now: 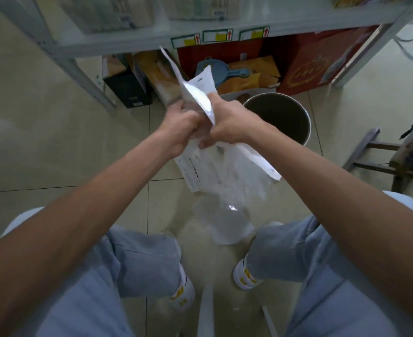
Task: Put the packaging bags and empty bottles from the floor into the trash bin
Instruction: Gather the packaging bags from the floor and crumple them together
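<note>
Both hands clutch a bunch of white and clear packaging bags (200,93) in front of me, above the floor. My left hand (176,128) grips the bunch from the left, and my right hand (229,125) grips it from the right. The bags stick up above the hands and hang down below them. Another clear packaging bag (227,224) lies on the tiled floor between my feet. The round trash bin (306,122), dark inside, stands just right of and beyond my hands. No bottle shows.
A metal shelf (84,76) stands ahead, with boxes under it: a black box (127,91), orange cartons (256,69), a red box (310,66). A wooden stool (395,156) is at the right. White rails (205,312) lie by my feet.
</note>
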`<state>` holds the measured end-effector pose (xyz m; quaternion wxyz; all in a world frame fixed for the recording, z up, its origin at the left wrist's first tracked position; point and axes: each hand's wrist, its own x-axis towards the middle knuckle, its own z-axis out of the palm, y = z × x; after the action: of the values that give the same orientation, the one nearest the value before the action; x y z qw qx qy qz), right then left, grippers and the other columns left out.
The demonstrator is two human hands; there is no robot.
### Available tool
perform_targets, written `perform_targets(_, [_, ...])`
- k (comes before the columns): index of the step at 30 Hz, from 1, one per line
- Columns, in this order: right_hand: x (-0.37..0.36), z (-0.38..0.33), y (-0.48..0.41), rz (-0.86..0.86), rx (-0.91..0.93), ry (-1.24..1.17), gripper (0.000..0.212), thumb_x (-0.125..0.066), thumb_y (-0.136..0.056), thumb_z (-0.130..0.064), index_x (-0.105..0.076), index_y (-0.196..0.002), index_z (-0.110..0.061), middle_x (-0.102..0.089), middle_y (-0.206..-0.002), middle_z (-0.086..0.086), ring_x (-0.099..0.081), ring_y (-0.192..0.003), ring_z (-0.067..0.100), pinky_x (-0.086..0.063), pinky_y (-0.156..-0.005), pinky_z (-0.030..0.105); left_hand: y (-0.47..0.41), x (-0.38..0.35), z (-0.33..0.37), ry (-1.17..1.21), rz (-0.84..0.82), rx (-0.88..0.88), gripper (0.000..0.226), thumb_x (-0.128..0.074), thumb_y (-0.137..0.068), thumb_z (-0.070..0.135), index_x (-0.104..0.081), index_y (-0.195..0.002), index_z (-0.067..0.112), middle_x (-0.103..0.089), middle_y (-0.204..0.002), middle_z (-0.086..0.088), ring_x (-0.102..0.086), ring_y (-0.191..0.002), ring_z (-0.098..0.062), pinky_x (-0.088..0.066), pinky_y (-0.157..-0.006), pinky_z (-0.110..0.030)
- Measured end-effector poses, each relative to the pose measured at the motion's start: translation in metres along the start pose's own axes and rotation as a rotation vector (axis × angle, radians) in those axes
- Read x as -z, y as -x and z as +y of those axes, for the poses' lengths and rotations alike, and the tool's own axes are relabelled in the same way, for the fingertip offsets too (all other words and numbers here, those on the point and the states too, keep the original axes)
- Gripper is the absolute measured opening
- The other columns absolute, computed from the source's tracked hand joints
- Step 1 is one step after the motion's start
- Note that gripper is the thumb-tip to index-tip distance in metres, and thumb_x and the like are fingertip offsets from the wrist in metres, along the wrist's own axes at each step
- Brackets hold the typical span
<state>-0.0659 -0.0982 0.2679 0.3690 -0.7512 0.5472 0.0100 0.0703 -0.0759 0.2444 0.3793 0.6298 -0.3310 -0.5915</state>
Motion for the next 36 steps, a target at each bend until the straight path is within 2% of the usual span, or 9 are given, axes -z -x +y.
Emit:
perform_targets(5, [0.012, 0.010, 0.005, 0.307, -0.004, 0.097, 0.045, -0.068, -0.090, -0.005, -0.047, -0.128, -0.014, -0.055, -0.098, 0.007, -0.060, -0.081, 0.028, -0.049, -0.064, 0.037, -0.004, 0.000, 0.027, -0.053, -0.227, -0.054, 0.028, -0.051, -0.089, 0.009, -0.067, -0.112, 0.002, -0.077, -0.109, -0.014, -0.073, -0.103, -0.024, -0.054, -0.090, -0.040])
perform_targets(10, [0.010, 0.015, 0.003, 0.361, -0.021, 0.059, 0.042, -0.070, -0.089, -0.006, -0.053, -0.126, -0.018, -0.065, -0.106, 0.010, -0.066, -0.086, 0.029, -0.061, -0.072, 0.043, -0.007, 0.013, 0.026, -0.044, -0.398, -0.020, 0.050, -0.046, -0.092, 0.009, -0.052, -0.140, -0.001, -0.066, -0.134, -0.019, -0.060, -0.129, -0.031, -0.044, -0.108, -0.045])
perform_targets(15, [0.014, 0.017, 0.001, 0.446, -0.023, 0.060, 0.037, -0.070, -0.090, -0.008, -0.056, -0.122, -0.017, -0.066, -0.100, 0.008, -0.064, -0.081, 0.028, -0.059, -0.069, 0.041, -0.025, 0.019, 0.012, -0.029, -0.010, -0.004, 0.021, -0.052, -0.090, 0.009, -0.067, -0.103, 0.002, -0.079, -0.100, -0.012, -0.077, -0.098, -0.025, -0.056, -0.083, -0.038])
perform_targets(18, [0.020, 0.017, 0.004, 0.498, -0.021, 0.068, 0.039, -0.067, -0.091, -0.003, -0.054, -0.126, -0.016, -0.062, -0.095, 0.006, -0.057, -0.076, 0.023, -0.049, -0.064, 0.035, -0.048, 0.036, -0.039, -0.565, 0.073, 0.043, 0.014, -0.055, -0.091, 0.010, -0.068, -0.093, 0.004, -0.075, -0.087, -0.010, -0.075, -0.088, -0.027, -0.059, -0.075, -0.038])
perform_targets(22, [0.010, 0.015, 0.012, 0.474, 0.000, 0.103, 0.043, -0.064, -0.093, -0.001, -0.052, -0.131, -0.014, -0.066, -0.102, 0.011, -0.060, -0.075, 0.023, -0.054, -0.064, 0.032, -0.050, 0.035, -0.161, -1.404, -0.317, 0.220, 0.025, -0.052, -0.092, 0.009, -0.069, -0.108, 0.000, -0.070, -0.110, -0.018, -0.066, -0.104, -0.034, -0.053, -0.083, -0.039])
perform_targets(26, [-0.007, 0.011, 0.012, 0.357, -0.026, 0.143, 0.045, -0.064, -0.090, 0.000, -0.050, -0.129, -0.017, -0.066, -0.104, 0.015, -0.069, -0.085, 0.036, -0.061, -0.072, 0.049, -0.019, -0.003, -0.303, -1.588, -0.611, 0.320, 0.049, -0.047, -0.098, 0.034, -0.047, -0.147, 0.033, -0.026, -0.160, -0.019, -0.036, -0.142, -0.042, -0.034, -0.114, -0.050])
perform_targets(32, [-0.009, 0.012, 0.010, 0.298, -0.016, 0.134, 0.055, -0.069, -0.089, -0.005, -0.047, -0.137, -0.020, -0.062, -0.107, 0.011, -0.068, -0.086, 0.032, -0.061, -0.075, 0.048, -0.003, -0.020, -0.409, -1.456, -0.657, 0.188, 0.086, -0.066, -0.069, 0.046, -0.032, -0.148, 0.034, -0.025, -0.159, -0.028, -0.059, -0.121, -0.055, -0.058, -0.068, -0.061])
perform_targets(34, [-0.009, 0.012, 0.009, 0.273, -0.020, 0.110, 0.050, -0.067, -0.090, -0.005, -0.048, -0.134, -0.019, -0.061, -0.103, 0.009, -0.067, -0.083, 0.031, -0.061, -0.073, 0.047, -0.017, -0.024, -0.402, -1.525, -0.476, -0.037, 0.081, -0.066, -0.083, 0.029, -0.030, -0.155, 0.018, 0.022, -0.165, -0.015, -0.030, -0.146, -0.051, -0.048, -0.096, -0.060])
perform_targets(36, [-0.009, 0.010, 0.008, 0.254, -0.007, 0.100, 0.047, -0.066, -0.089, -0.004, -0.048, -0.130, -0.019, -0.058, -0.096, 0.007, -0.065, -0.080, 0.031, -0.060, -0.071, 0.046, -0.028, -0.016, -0.408, -1.631, -0.627, 0.032, 0.065, -0.057, -0.094, 0.023, -0.036, -0.156, 0.022, 0.038, -0.161, -0.008, -0.004, -0.156, -0.041, -0.033, -0.112, -0.051])
